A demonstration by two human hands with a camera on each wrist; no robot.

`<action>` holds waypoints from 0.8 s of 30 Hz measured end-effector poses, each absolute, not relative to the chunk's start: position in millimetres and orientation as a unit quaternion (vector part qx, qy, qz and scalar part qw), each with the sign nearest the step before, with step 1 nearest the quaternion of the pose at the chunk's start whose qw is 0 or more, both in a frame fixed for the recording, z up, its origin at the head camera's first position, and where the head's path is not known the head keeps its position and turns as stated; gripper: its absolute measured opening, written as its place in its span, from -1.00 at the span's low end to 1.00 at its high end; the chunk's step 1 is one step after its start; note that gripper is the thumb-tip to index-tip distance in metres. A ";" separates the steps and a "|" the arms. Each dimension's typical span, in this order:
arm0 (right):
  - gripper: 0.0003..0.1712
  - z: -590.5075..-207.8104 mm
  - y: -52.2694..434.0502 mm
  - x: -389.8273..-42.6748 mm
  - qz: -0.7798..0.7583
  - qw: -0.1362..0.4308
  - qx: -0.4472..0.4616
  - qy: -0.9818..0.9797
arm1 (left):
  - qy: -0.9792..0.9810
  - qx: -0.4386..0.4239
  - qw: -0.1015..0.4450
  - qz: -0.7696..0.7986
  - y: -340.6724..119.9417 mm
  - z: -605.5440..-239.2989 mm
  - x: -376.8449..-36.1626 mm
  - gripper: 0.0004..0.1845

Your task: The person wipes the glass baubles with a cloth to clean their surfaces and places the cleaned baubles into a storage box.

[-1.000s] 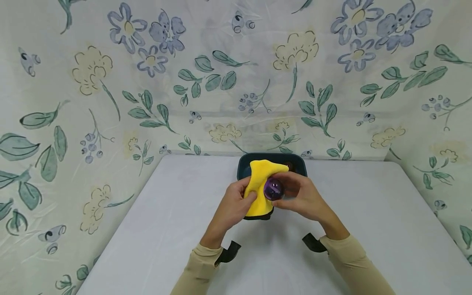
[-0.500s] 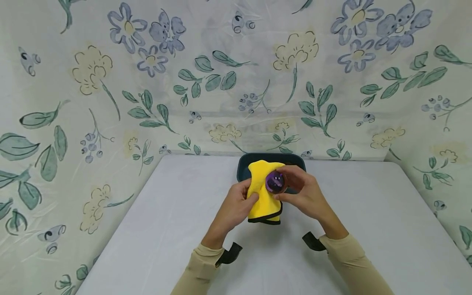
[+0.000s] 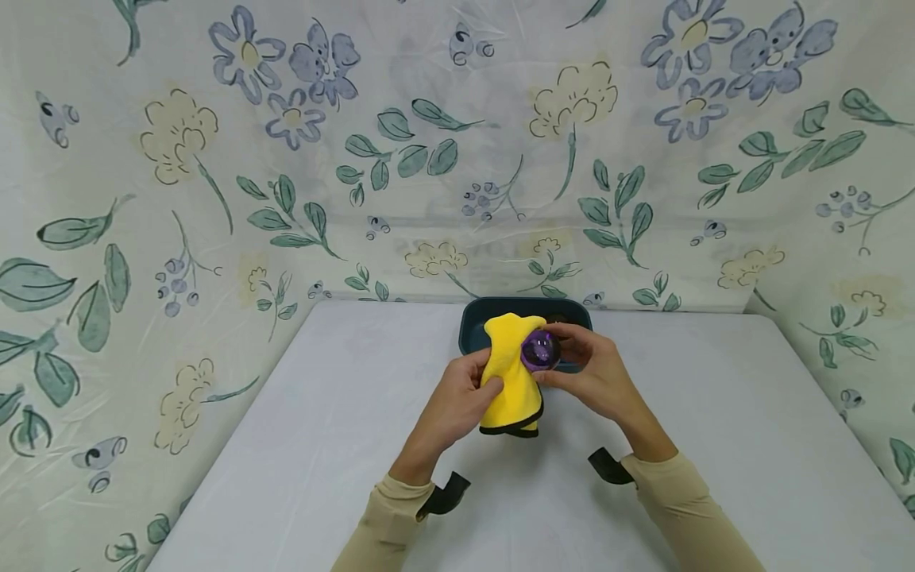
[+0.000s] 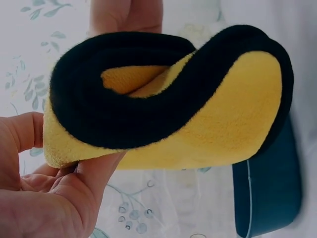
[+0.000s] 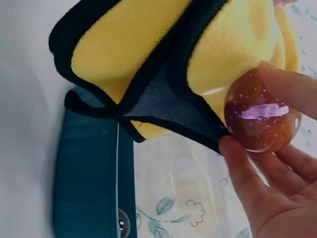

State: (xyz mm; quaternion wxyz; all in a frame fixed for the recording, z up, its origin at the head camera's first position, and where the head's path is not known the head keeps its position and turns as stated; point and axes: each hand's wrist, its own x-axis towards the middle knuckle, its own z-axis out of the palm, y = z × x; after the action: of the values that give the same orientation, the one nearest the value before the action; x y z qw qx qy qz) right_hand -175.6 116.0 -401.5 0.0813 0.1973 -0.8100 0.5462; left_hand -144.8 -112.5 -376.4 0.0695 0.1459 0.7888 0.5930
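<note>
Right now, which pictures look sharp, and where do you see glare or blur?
Head view: evenly lit, sharp, edges slightly bowed. Left wrist view: yellow cloth crisp, dark bin behind it soft. Right wrist view: bright glare streak on the purple ball, fingers slightly blurred.

Table [image 3: 322, 413] open both sides (tray [image 3: 473, 324] behind hands [image 3: 529, 385]).

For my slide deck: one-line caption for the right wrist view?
Right hand holds a glossy purple ball against a yellow cloth above a teal tray.
</note>
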 end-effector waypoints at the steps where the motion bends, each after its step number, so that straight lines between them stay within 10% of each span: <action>1: -0.26 -401.7 116.4 -176.1 0.549 0.077 0.196 -0.809 | 0.789 0.147 0.069 0.593 -112.3 -375.9 -144.5 -0.58; 24: -0.20 -402.6 121.8 -181.6 0.578 -0.012 0.173 -0.797 | 0.782 0.154 0.076 0.599 -111.0 -371.5 -141.8 -0.53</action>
State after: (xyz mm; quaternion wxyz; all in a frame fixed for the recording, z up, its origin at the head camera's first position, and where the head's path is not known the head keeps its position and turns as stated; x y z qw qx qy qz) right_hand -181.6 121.8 -402.6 -0.0117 0.1729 -0.7972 0.5783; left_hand -141.8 -111.0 -371.5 0.0762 0.1544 0.7822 0.5988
